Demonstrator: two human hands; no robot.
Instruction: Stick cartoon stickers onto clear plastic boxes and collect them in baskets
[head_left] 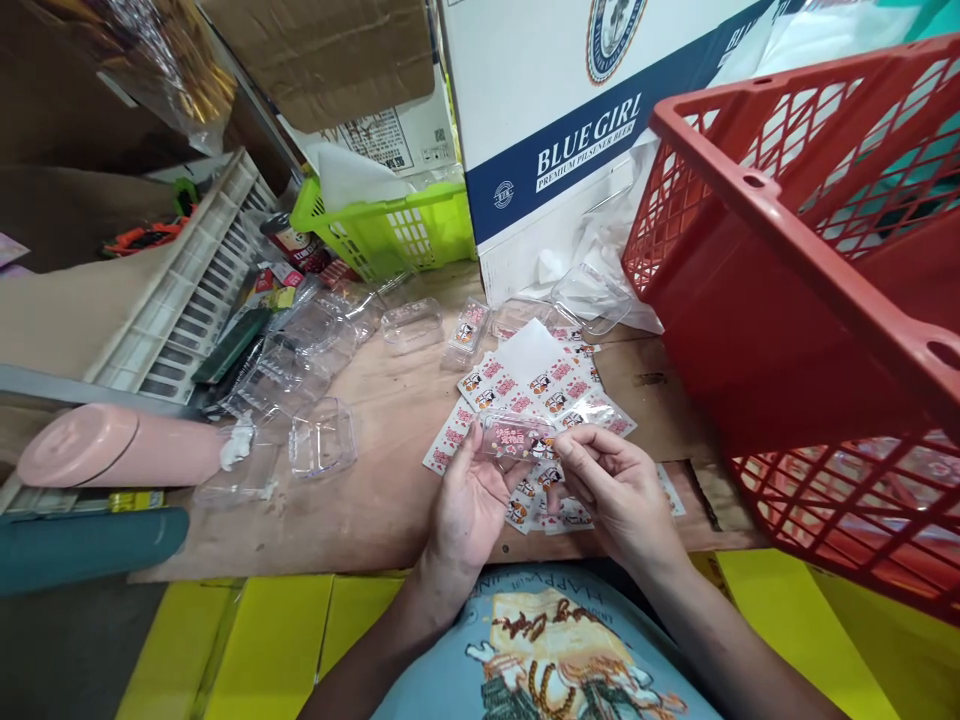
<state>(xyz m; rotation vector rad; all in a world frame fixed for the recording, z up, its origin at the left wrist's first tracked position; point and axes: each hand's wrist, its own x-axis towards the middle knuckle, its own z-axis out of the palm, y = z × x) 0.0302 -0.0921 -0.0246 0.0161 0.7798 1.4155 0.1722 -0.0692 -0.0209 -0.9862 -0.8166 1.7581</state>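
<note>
A small clear plastic case (517,438) with a pink and white printed sticker is held up between both hands, over the table's front part. My left hand (474,495) is curled round its left end, palm up. The thumb and fingers of my right hand (619,485) pinch its right end. Under and behind the case, sheets of cartoon stickers (457,430) lie overlapping, with a blank white paper (529,350) on top. Another clear case with a sticker (466,332) rests just behind the sheets.
Clear plastic cases (322,438) lie on the wooden table (390,400), many piled at left near a pink bottle (124,446). A red crate (750,300) stands right; a green basket (420,230) and white carton (540,130) stand behind.
</note>
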